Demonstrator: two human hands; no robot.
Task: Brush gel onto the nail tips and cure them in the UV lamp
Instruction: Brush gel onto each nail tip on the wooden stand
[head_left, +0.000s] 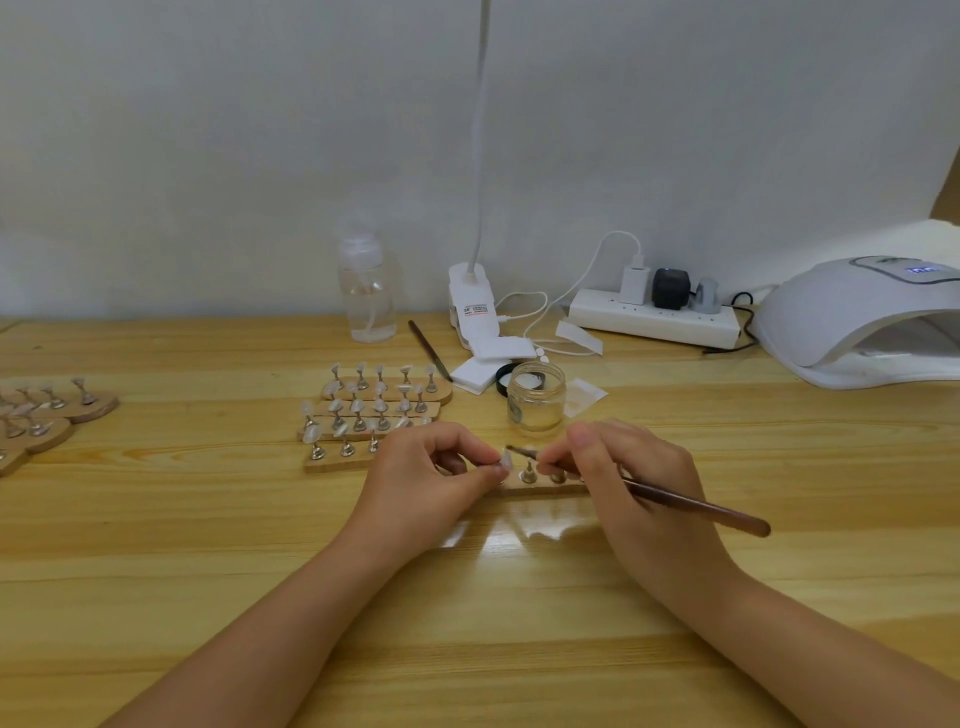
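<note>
L hand (426, 475): mine, fingers curled, thumb & forefinger pinching one nail tip (506, 459) on its stand, just above the near strip.
R hand (628, 483): gripping the gel brush (691, 505) pencil-style; bristle end points left, at or nearly on the pinched tip. Contact too small to confirm.
Near strip (540, 487): wooden bar w/ small metal pegs, lying on the table (467, 623) between my hands, partly hidden by fingers.
Gel jar (536, 397): clear glass, round, open, just behind my hands; dark lid (506, 378) beside it.
Other tips (374, 402): rows of pale, glossy tips on metal pegs, several wooden strips stacked close, behind & left of my L hand. More strips (41, 415) at far left edge.
UV lamp (862, 317): white domed shell, smooth plastic, far right, display lit, mouth facing me; well apart from the work.
Also: spare brush (429, 349), clear pump bottle (368, 291), power strip (654, 317), clip lamp base (470, 301).
Stage (my read): brushing step, cure not yet done for this tip.
Risk: tip is small & slick; too hard a pinch or brush push could pop it off the peg.
Risk: overloaded bristles → gel floods edges, reaches my fingertips.
Risk: long handle sticks out right; a wrist swing near the jar could tip it.
</note>
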